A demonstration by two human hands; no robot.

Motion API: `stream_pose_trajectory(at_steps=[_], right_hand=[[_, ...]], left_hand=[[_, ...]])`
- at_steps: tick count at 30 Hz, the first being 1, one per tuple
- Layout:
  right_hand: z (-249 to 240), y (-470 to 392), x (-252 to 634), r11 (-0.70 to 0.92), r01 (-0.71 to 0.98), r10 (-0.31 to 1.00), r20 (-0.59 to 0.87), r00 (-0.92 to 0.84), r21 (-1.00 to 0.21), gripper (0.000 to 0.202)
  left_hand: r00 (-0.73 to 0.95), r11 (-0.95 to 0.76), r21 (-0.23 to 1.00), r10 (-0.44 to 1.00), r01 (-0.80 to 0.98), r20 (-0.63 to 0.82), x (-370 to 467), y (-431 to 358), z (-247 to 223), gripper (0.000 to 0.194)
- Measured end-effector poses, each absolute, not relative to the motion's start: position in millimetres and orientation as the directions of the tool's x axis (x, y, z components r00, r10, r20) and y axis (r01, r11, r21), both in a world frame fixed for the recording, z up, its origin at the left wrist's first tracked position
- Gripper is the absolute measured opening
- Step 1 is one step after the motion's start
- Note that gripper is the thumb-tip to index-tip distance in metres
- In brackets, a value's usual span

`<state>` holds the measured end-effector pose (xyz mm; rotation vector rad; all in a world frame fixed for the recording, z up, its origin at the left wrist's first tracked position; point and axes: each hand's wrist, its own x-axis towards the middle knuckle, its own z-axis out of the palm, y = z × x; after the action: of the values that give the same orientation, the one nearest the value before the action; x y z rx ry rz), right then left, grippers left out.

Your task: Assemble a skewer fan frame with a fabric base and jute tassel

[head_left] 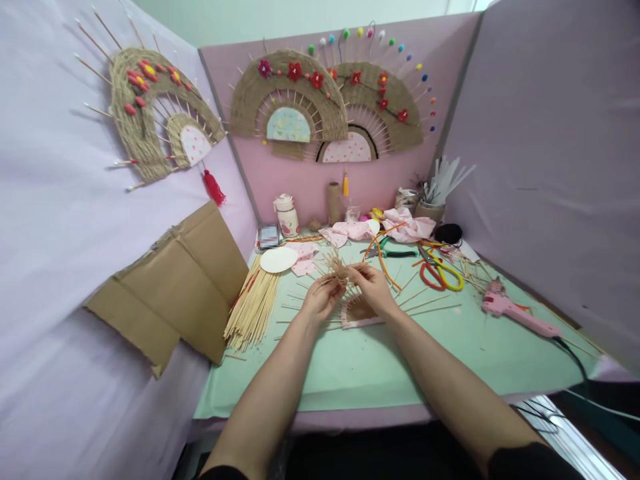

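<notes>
Currently: fibre handling, apparently sorting strands.
Left hand [324, 295] and right hand [371, 285] pinch tan fibres [337, 264] at the half-round panel's [362, 309] far-left side; any further separating calls for light, steady fingertips.

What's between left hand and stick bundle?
Between left hand and stick bundle, a few thin sticks lie fanned out on the green table; head view shows it.

Three wall fans [327, 97], two tassels [214, 188] (red, yellow), one bottle [287, 217]; one glue gun [515, 310] near the table's [360, 373] right edge.
</notes>
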<state>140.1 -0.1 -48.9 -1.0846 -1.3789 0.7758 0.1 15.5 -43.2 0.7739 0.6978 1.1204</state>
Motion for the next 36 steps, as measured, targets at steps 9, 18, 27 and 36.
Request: stream_pose_trajectory(at_steps=[9,18,27,36], right_hand=[[-52.6,5.8,146.5,0.230,-0.011,0.965,0.226,0.130,-0.973,0.034],[-52.1,7.5,147.3,0.190,-0.093,0.979,0.182,0.096,-0.977,0.034],[-45.4,3.1,153.0,0.362,0.073,0.898,0.368,0.239,-0.929,0.033],[-37.3,-5.4,146.2,0.425,0.266,0.891,0.451,0.043,-0.865,0.031]], left_hand=[[0.373,0.218,0.880,0.927,-0.422,-0.051,-1.2,6.3,-25.4,0.038],[0.240,0.146,0.893,0.970,-0.425,-0.045,-4.5,12.8,-30.2,0.039],[0.089,-0.121,0.957,0.985,-0.263,0.149,-6.4,15.3,-26.9,0.026],[0.043,-0.247,0.969,0.968,-0.021,0.248,-8.0,16.2,-37.1,0.017]])
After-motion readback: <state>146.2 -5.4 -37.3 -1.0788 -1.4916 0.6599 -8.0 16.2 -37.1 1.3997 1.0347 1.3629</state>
